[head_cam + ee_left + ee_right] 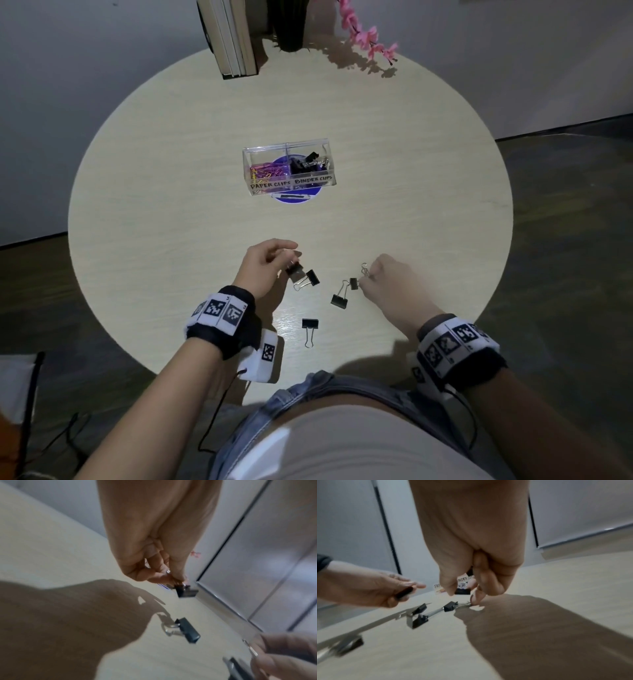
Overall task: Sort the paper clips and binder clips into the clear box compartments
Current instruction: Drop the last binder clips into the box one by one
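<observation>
The clear box stands mid-table; its left compartment, labelled PAPER CLIPS, holds coloured paper clips, and the right one, labelled BINDER CLIPS, holds black binder clips. Near the front edge, my left hand pinches a black binder clip by its handles, just above the table. My right hand grips another black binder clip, and a fingertip touches the wire handle of a clip lying on the table. Three more binder clips lie loose.
The round table carries upright books and a dark vase with pink flowers at its far edge. A purple disc lies under the box. Bare wood lies between my hands and the box.
</observation>
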The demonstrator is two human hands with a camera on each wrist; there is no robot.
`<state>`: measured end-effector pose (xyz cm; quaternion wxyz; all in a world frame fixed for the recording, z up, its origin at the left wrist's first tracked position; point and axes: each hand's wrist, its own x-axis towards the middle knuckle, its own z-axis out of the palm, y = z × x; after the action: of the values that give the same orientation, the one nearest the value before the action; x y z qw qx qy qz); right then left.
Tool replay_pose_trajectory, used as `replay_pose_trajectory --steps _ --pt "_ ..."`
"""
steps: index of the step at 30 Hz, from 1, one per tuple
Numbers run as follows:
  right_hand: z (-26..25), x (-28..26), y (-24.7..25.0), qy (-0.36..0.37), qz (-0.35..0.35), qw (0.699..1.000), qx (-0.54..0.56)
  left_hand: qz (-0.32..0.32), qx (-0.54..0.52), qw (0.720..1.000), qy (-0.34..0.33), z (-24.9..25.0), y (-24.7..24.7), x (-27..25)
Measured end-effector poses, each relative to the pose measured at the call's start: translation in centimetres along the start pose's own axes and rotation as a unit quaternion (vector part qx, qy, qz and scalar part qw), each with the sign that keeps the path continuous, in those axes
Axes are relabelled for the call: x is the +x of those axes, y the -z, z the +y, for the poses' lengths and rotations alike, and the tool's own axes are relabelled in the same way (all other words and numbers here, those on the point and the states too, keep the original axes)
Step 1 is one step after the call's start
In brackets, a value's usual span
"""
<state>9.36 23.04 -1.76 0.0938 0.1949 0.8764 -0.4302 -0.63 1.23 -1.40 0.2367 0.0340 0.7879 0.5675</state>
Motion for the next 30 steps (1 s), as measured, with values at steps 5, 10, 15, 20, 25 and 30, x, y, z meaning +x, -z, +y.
replay_pose_trajectory --steps 5,10,15,20,25,30 --pt "-0.3 0.2 0.3 -0.054 -0.025 0.978 0.202 0.027 -0.099 0.990 0.094 0.3 -0.1 0.2" --pt "-2.3 -0.8 0.0 0.102 -0.173 0.972 -0.118 -0.103 0.367 0.925 -0.015 0.4 -1.7 -0.3" --pt "-2.1 -0.3 -1.2 0.173 -0.208 0.931 -0.244 -0.119 0.352 0.929 -0.011 -0.2 -2.4 0.2" --pt "-4.7 2.6 -0.5 0.181 -0.169 0.953 -0.172 -0.106 0.316 0.943 -0.024 -0.5 -1.7 -0.2" --pt "-11.9 10.6 2.2 0.169 -0.002 0.983 -0.076 -0.075 0.248 0.966 0.026 0.4 0.7 1.2" --pt "-15.8 16.4 2.9 0.136 -0.041 0.986 -0.092 -0.015 0.280 0.960 -0.006 5.2 2.1 5.8"
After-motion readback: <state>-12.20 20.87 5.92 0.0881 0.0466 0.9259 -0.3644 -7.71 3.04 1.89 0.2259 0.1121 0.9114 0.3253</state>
